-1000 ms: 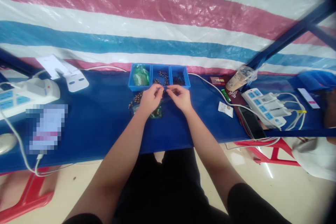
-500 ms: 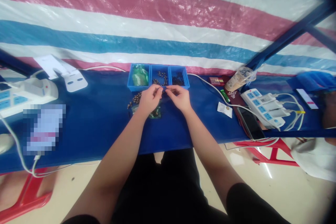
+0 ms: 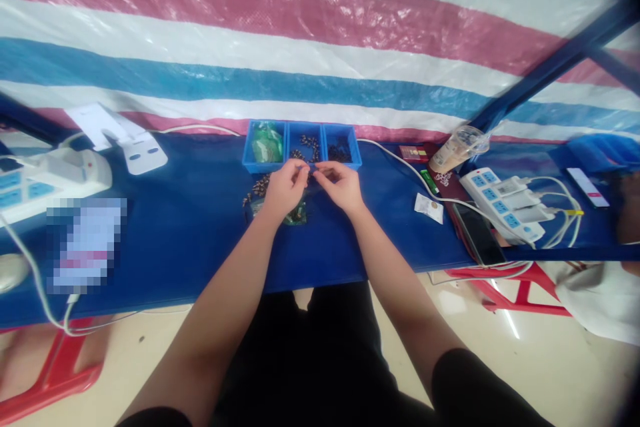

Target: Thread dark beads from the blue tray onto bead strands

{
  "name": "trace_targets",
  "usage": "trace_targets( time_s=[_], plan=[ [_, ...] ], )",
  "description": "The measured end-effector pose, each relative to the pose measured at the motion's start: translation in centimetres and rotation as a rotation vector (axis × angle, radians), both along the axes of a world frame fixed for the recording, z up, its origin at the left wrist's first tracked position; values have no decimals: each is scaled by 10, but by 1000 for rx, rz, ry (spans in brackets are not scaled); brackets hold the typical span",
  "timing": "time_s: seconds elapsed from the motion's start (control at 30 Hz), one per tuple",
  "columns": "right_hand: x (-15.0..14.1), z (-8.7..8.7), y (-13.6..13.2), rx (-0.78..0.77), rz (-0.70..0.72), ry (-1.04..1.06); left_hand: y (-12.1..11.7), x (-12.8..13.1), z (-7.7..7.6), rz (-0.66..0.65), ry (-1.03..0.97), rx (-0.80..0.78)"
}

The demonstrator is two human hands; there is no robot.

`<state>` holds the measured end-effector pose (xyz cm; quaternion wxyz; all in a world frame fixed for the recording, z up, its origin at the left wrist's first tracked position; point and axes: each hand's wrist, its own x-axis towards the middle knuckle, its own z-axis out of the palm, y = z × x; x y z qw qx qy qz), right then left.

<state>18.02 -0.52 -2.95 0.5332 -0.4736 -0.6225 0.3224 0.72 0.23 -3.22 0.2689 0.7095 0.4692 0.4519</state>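
Observation:
My left hand (image 3: 287, 187) and my right hand (image 3: 340, 185) meet over the table in front of a blue three-compartment tray (image 3: 303, 127). Both are closed in a pinch, fingertips almost touching; whatever they hold is too small to make out. The tray's left compartment has a green plastic bag (image 3: 267, 143), the middle one small brownish metal-looking parts (image 3: 310, 144), the right one small black parts (image 3: 340, 151). Beside and partly behind my left hand lies a pile of similar small brownish parts (image 3: 259, 185). A greenish clear bag (image 3: 297, 215) lies under that hand.
To the right are a plastic drink cup (image 3: 453, 150), a white packet (image 3: 429, 207), a dark phone (image 3: 480, 233) and a power strip (image 3: 501, 205) with cables. Leftward stand a white stand (image 3: 143, 152), another power strip (image 3: 55, 180) and a blurred-out phone (image 3: 87, 247).
My hands stay pinched together at the same spot, the right fingertips shifting very slightly closer to the left. The rest of the scene shifts only slightly with the camera.

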Motion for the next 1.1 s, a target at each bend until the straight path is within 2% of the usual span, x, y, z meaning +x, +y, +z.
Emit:
trace_targets(
  time_s=[0.3,0.4,0.7,0.9,1.1],
  plan=[
    [1,1,0,0,-19,3,-2,1,4,-4,13,-8],
    [0,1,0,-4,-14,64,-3,1,6,-8,30,-9],
    [-4,-4,6,-189,86,269,-2,1,4,-46,53,42],
    [-3,-4,7,-151,96,328,-3,2,4,8,23,46],
    [-1,-8,8,-97,56,245,-4,3,7,-59,24,70]
  ],
)
